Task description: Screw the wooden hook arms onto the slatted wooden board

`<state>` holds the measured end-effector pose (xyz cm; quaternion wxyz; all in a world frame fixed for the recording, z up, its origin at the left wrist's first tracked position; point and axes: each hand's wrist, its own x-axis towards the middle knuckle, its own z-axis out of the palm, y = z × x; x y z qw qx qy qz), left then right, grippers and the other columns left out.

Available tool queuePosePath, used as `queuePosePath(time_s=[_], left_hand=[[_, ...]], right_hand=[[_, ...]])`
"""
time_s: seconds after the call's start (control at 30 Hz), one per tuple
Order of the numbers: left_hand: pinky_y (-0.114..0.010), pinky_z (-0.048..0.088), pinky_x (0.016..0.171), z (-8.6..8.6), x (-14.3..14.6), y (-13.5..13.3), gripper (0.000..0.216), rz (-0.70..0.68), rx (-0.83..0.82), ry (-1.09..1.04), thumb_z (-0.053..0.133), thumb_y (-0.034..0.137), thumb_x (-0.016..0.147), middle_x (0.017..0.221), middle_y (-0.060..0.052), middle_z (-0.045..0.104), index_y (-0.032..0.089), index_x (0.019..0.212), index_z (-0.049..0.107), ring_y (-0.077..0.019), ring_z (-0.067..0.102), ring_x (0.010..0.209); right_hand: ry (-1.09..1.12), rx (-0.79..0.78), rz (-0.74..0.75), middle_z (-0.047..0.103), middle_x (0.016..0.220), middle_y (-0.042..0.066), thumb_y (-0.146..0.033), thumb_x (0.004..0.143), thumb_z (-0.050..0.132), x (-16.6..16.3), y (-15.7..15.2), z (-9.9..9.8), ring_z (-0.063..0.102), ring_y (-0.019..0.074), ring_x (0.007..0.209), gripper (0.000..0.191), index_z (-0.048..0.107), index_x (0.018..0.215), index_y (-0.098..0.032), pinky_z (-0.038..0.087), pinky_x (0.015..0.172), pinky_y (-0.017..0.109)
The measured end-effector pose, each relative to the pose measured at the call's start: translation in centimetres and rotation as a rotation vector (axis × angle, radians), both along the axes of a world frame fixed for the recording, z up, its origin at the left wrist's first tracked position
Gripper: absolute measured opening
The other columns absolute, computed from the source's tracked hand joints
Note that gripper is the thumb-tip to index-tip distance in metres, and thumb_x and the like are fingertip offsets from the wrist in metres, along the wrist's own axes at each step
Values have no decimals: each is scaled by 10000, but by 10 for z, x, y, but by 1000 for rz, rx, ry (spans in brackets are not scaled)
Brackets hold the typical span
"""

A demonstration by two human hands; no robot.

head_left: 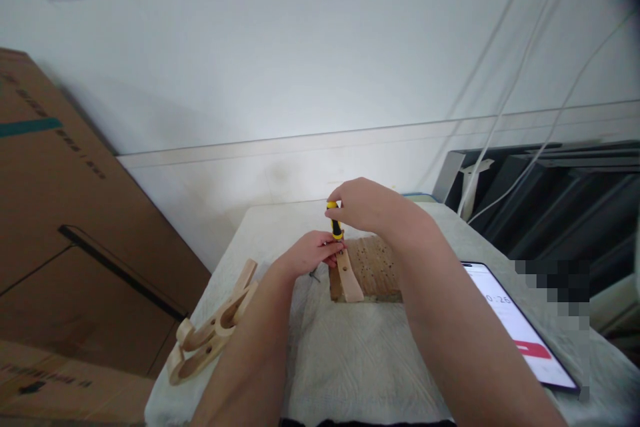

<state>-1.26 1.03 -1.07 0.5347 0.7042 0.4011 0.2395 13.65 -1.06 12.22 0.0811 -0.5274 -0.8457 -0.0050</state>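
Note:
My right hand (353, 203) is closed around the yellow-and-black handle of a screwdriver (336, 225), which stands nearly upright with its tip down. Below it lies a pale wooden hook piece (349, 277) with a hole in it, resting along the left end of a rough, pitted wooden board (373, 263). My left hand (317, 250) pinches the far end of that hook piece, its fingertips close by the screwdriver's tip. Whether a screw sits under the tip is hidden by the fingers. A few small dark screws (314, 275) lie on the cloth beside the board.
More curved wooden hooks (213, 333) lie at the table's left side, partly behind my left forearm. A phone (515, 327) showing a timer rests on the right. A pale cloth (350, 360) covers the table. Large cardboard boxes (90, 213) stand left; dark panels (575, 200) lean right.

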Motion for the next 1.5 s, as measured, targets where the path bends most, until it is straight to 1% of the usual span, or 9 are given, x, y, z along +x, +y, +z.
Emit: queuePosePath(time_s=[0.17,0.47,0.53,0.7,0.77,1.0,1.23,1.37,1.5], left_hand=[[-282,506,712,2,-1,-1,301,1,-1,30,511,366,838,815,-43,588,109,937,632,-113,577,684],[-272,488,683,2,-3,1,325,-62,61,60,549,397,809,801,-51,624,111,923,653,-125,578,676],[-282,492,684,2,-3,1,327,-49,52,46,537,392,813,790,-52,623,105,919,651,-124,578,661],[-292,496,689,0,-3,2,335,-31,40,45,526,403,812,793,-51,625,111,914,656,-129,582,662],[-288,495,688,0,-3,2,336,-36,39,49,524,412,814,776,-47,619,112,889,654,-128,578,658],[-275,496,717,5,-3,-2,295,-79,60,27,527,388,828,823,-49,609,121,912,621,-117,577,704],[-279,500,669,5,-3,-3,338,-26,60,47,519,413,829,805,-51,611,120,947,639,-117,575,642],[-277,501,678,6,-2,-3,346,-17,43,43,510,416,836,777,-48,608,110,927,644,-121,580,651],[-264,493,669,6,-3,-3,323,-19,51,65,484,384,855,748,-44,596,101,887,637,-114,570,646]], right_hand=[[86,-23,167,702,1004,79,-205,809,444,6,2,0,626,195,871,341,677,1057,-194,434,717,267],[102,-5,36,698,829,83,-426,752,584,11,13,-6,613,197,723,293,693,844,-170,399,578,274],[97,9,46,701,847,96,-410,758,578,10,14,-7,621,209,747,297,698,858,-157,418,609,287],[138,-35,156,666,1130,107,-265,789,522,7,11,-8,606,227,1006,372,655,1117,-151,436,824,293],[115,-46,184,660,1151,102,-200,792,487,8,10,-7,598,222,1036,373,658,1120,-151,428,845,287],[28,3,79,705,784,89,-381,773,573,8,8,-2,620,191,691,272,710,834,-154,400,585,273],[35,35,59,675,710,73,-441,765,549,5,11,-5,569,175,623,309,694,759,-169,323,514,272],[35,-7,163,678,703,67,-278,786,464,7,7,-3,562,162,630,259,698,745,-173,321,533,271],[54,-2,117,698,782,77,-255,762,477,8,5,-1,582,174,685,253,705,831,-170,343,562,271]])
